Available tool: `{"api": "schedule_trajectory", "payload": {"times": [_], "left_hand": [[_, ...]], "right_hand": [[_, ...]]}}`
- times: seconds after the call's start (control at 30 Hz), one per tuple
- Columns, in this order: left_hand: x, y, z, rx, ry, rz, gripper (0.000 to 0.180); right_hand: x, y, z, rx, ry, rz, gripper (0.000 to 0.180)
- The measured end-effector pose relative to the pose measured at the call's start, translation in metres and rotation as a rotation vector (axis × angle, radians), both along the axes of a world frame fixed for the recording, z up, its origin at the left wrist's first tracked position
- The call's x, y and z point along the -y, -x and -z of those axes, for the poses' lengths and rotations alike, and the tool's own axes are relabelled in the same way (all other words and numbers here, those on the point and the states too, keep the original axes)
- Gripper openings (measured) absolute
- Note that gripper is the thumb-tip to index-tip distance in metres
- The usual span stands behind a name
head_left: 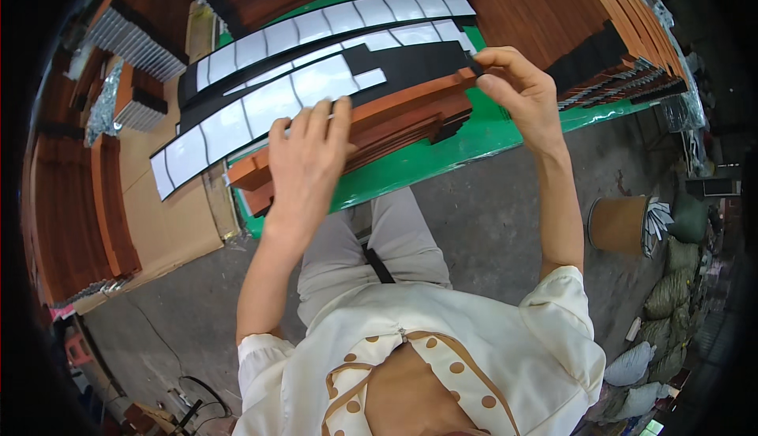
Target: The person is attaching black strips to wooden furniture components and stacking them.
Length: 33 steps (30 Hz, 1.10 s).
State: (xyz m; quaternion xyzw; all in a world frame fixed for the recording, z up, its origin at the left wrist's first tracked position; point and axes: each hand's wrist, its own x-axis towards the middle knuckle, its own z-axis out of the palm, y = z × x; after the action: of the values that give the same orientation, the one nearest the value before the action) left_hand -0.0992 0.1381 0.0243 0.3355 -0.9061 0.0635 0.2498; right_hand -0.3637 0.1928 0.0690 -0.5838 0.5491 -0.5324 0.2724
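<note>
The left hand [308, 152] is laid flat, fingers together, on a stack of brown strips [395, 124]. A black strip [410, 63] lying on that stack is pinched at its end by the right hand [517, 88]. White-backed sheets [260, 112] lie behind the stack on the green table [442, 155].

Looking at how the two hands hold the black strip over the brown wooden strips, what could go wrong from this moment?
1. The right hand pinches only the tip of the black strip, so it might slip free or go on crooked.
2. The left hand presses flat on the stack of brown wooden strips, which lie fanned and uneven; they might slide on the green table.
</note>
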Motion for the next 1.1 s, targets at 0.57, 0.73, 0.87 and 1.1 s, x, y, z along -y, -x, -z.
{"api": "schedule_trajectory", "payload": {"times": [0.57, 0.73, 0.87, 1.1], "left_hand": [[0.009, 0.098, 0.005, -0.277, -0.27, 0.057, 0.034], [0.014, 0.118, 0.016, -0.355, -0.315, 0.005, 0.023], [0.014, 0.121, 0.016, -0.381, -0.324, -0.008, 0.019], [0.012, 0.122, 0.016, -0.392, -0.341, -0.036, 0.018]], "right_hand": [[0.022, 0.05, 0.031, -0.605, 0.118, -0.148, 0.018], [0.031, 0.057, 0.039, -0.594, 0.104, -0.185, 0.017], [0.035, 0.059, 0.043, -0.638, 0.142, -0.217, 0.018], [0.039, 0.058, 0.043, -0.657, 0.135, -0.227, 0.018]]}}
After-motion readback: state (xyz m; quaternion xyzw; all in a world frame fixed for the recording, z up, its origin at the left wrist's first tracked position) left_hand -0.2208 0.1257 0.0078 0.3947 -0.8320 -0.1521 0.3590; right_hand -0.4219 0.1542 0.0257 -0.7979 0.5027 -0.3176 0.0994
